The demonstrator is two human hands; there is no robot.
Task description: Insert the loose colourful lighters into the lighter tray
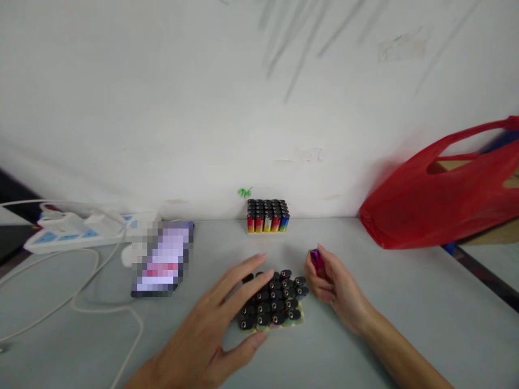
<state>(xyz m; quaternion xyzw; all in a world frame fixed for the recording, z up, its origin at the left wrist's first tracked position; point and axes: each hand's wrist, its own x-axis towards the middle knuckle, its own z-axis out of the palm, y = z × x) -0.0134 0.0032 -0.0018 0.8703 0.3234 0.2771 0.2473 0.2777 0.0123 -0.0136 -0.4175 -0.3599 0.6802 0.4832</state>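
Left hand [227,313] open, flat against near tray of black-capped lighters [273,302], mid-table. Right hand [332,283] pinches single magenta plastic lighter [317,261] beside tray. Advice: keep tray steady, lower lighter upright into free slot.

lighters in the near tray [272,303] all have black tops, the loose lighter [317,261] is bright magenta. back tray [267,216] goes red, orange, yellow, blue under black caps. bag [441,200] is red, table [405,292] pale grey, power strip [77,231] white with blue.

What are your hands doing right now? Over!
Left hand resting on tray of lighters. Right hand holding pink lighter. Second lighter pack by wall.
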